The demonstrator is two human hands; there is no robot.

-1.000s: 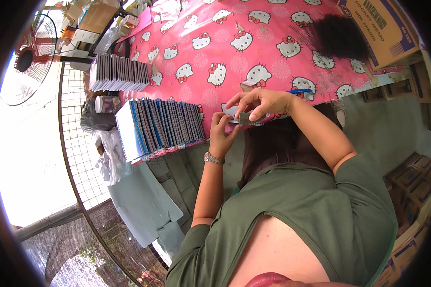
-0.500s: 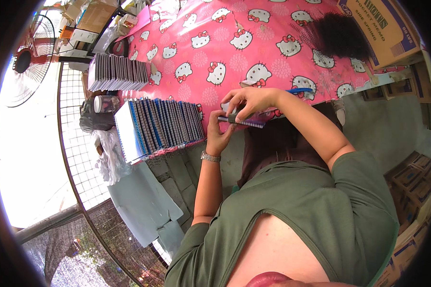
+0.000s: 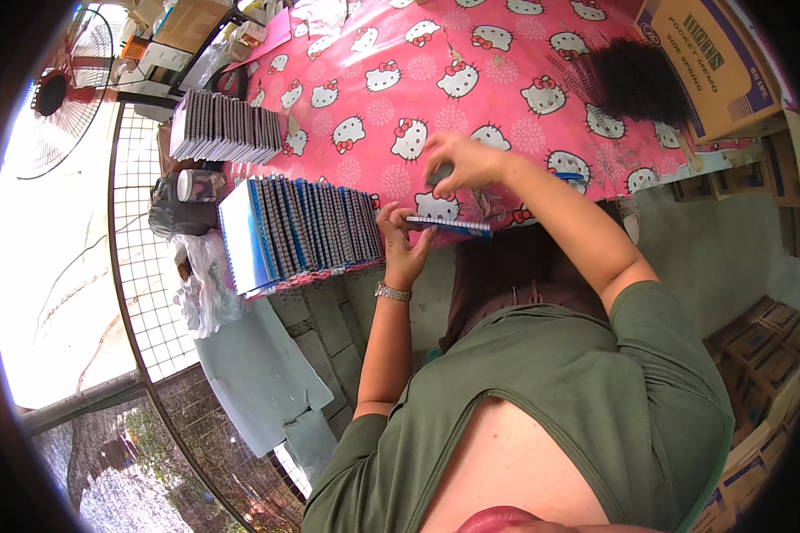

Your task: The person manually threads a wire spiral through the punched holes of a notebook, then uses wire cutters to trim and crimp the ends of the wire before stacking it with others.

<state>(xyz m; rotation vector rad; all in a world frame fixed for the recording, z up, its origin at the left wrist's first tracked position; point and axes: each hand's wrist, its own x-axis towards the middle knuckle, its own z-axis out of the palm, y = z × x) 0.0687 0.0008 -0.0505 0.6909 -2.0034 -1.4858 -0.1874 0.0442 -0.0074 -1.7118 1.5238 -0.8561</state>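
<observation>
My left hand, with a watch on its wrist, grips a small spiral-bound notebook by its left end, just off the table's front edge. The notebook is held edge-on, its white coil along the top. My right hand is raised above and beyond it, fingers closed on a small dark block whose kind I cannot make out. Left of my left hand stands a long row of spiral notebooks with blue and white covers. Behind that row is another stack of spiral notebooks.
A pink patterned cloth covers the table. Far right are a black bristly heap and a cardboard box. A blue slender thing lies beyond my right forearm. At left are a jar, plastic bag and fan.
My right hand has lifted the dark block up and away from the notebook, where it had been touching. My left hand keeps its hold, and the notebook has tilted slightly.
</observation>
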